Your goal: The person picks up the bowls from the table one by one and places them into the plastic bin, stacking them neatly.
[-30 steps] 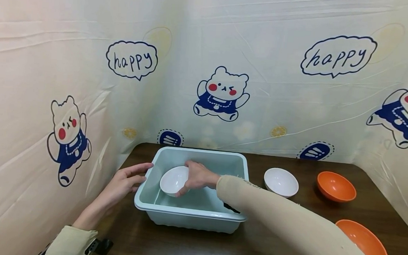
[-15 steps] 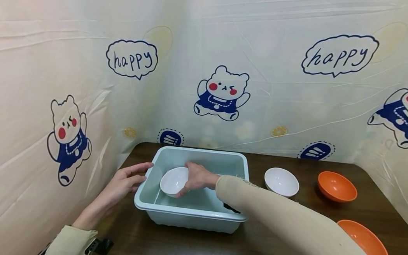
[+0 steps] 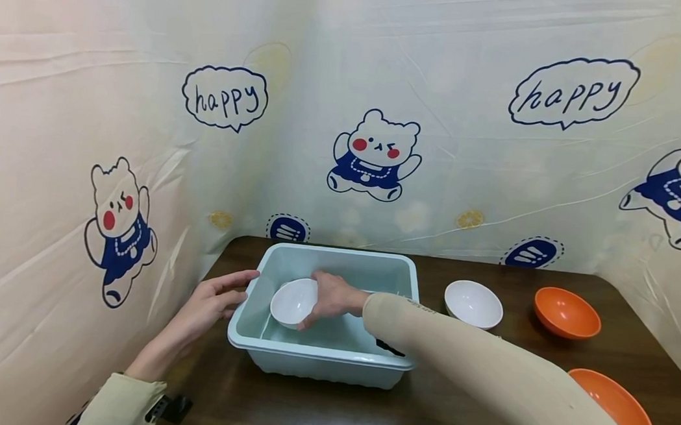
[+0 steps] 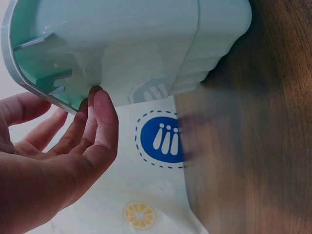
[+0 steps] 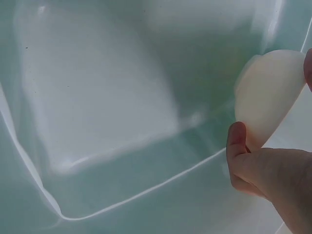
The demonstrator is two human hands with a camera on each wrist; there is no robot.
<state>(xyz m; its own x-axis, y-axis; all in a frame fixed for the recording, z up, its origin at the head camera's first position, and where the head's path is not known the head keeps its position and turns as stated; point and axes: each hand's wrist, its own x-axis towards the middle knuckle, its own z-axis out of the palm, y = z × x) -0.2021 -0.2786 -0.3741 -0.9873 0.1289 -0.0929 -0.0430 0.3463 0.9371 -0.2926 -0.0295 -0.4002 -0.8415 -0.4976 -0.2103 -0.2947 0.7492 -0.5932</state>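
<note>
Inside a pale blue-green plastic tub (image 3: 323, 351), my right hand (image 3: 336, 298) grips a white bowl (image 3: 293, 302) by its right side, thumb and fingers spread around it. The bowl is tilted, its hollow showing in the head view. In the right wrist view the thumb presses the white bowl (image 5: 273, 92), and a second pale edge shows along its far side. My left hand (image 3: 211, 302) holds the tub's left rim. Seen from the left wrist, its curled fingertips (image 4: 103, 105) rest under the rim against the outer wall.
Right of the tub, another white bowl (image 3: 473, 304) stands on the dark wooden table (image 3: 316, 412). Farther right are an orange bowl (image 3: 567, 313) and, nearer, a second orange bowl (image 3: 615, 408), partly behind my right sleeve (image 3: 466, 363). A printed curtain (image 3: 297, 151) hangs around the table.
The whole head view has shifted slightly to the right. Both hands, the held bowl and the tub keep their places relative to one another.
</note>
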